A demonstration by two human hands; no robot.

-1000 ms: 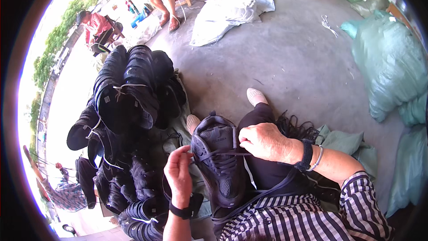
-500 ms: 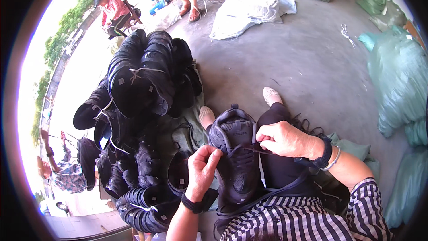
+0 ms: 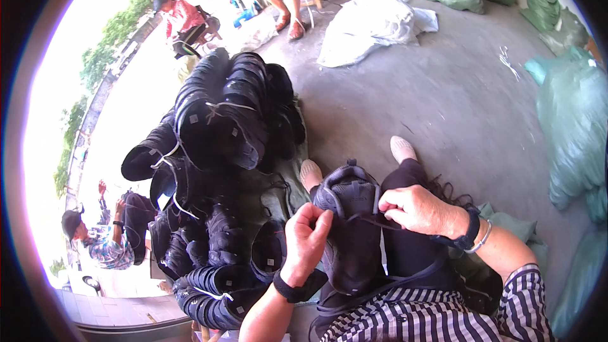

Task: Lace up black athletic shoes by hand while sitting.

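A dark grey-black shoe upper rests in my lap with its tongue and heel loop toward the far side. Black laces run across its front. My left hand is closed in a pinch at the left eyelet edge, on what looks like the lace. On the right eyelet edge my right hand pinches the dark lace, which stretches across from the upper. Both wrists wear dark bands. The fingertips partly hide the eyelets.
Left of me rises a pile of nested black shoe uppers tied with white string. A white sack lies ahead on the concrete floor. Green sacks line the right. Other people sit at the far side and at the left.
The view has shifted, so the scene sits further right and slightly lower. My hands stay at the shoe upper's two edges. The person at the left has changed posture.
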